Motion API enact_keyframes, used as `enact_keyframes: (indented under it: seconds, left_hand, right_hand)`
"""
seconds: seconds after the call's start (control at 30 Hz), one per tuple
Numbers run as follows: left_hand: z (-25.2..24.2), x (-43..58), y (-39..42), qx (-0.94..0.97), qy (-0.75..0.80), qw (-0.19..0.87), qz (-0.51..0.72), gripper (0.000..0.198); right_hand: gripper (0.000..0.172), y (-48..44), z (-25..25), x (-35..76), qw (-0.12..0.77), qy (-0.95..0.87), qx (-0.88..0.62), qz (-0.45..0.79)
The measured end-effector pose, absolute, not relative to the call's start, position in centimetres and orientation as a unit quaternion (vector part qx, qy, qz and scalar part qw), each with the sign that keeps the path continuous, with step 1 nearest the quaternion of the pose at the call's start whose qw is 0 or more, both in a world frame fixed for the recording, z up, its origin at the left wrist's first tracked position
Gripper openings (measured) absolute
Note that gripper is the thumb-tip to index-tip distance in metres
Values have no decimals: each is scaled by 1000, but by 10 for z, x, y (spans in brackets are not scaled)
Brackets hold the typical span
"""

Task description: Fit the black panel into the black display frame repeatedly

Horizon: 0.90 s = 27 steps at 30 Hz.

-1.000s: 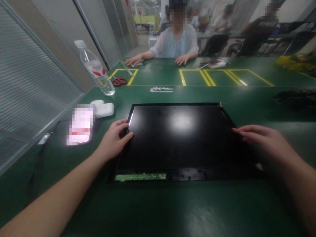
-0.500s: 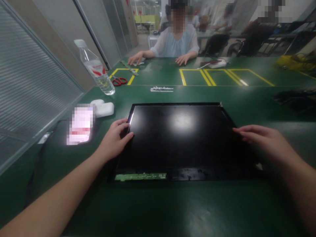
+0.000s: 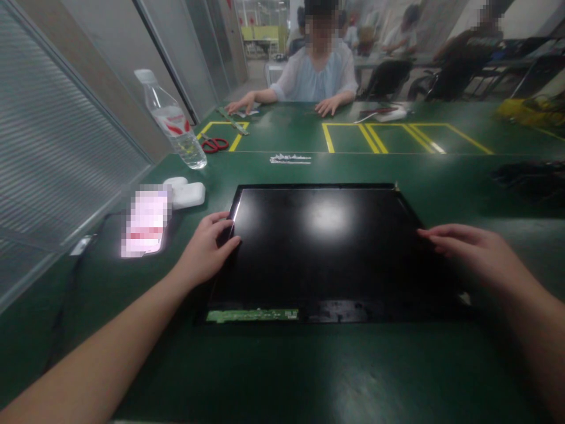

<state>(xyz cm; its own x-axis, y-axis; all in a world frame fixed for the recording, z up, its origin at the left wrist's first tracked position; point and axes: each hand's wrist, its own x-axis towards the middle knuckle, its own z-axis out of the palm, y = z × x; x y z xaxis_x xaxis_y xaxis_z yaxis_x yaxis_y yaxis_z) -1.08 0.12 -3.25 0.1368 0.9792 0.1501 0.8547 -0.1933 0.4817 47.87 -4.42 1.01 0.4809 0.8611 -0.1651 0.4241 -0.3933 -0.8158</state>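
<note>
A black display panel [image 3: 326, 253] lies flat on the green table in front of me, with a bright reflection on its glossy face. Along its near edge runs a green circuit board strip [image 3: 251, 315]. My left hand [image 3: 209, 247] grips the panel's left edge, thumb on the face and fingers at the outer side. At the right edge, my right hand [image 3: 468, 244] is closed in a pinch, thumb and fingertips on the frame. The undersides of the frame and some of my fingertips are hidden.
Left of the panel lie a lit phone [image 3: 148, 221], a white case [image 3: 189, 194] and a cable [image 3: 70, 282]. A water bottle [image 3: 179, 132] and red-handled scissors [image 3: 215, 145] stand and lie behind. Yellow tape [image 3: 371, 138] marks the table. Across it sits a person [image 3: 320, 73], hands on the tabletop.
Both hands keep their places on the panel, which has not visibly moved on the table. The whole view has shifted very slightly.
</note>
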Motion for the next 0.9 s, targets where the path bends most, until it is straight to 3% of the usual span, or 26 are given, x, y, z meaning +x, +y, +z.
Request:
enact_keyframes:
  seconds: [0.9]
  left_hand:
    - [-33, -11, 1, 762, 599, 108, 221, 47]
  right_hand:
    - [40, -44, -3, 493, 344, -441, -780, 280]
